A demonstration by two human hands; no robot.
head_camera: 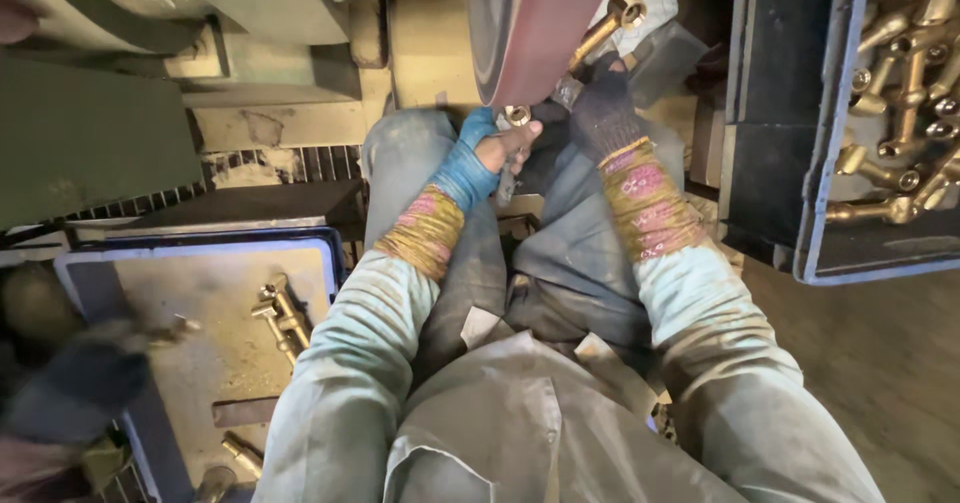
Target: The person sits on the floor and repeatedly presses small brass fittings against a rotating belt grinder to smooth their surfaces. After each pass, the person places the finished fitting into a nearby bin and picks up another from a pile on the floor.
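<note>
A long brass tube fitting (600, 31) is pressed against the maroon sanding belt (545, 23), pinched at both ends by the fingers of the left hand (505, 148) and right hand (600, 113). Grinding looks underway; next, steady turning is called for.

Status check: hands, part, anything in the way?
Left hand and right hand both gripping brass fitting. Fitting pressed against sanding belt. Nothing between grip and belt; crate of brass fittings at right.

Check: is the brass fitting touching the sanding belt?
Touching: the head view shows the brass fitting, held in the right hand, with its stem pressed against the reddish sanding belt.
</note>
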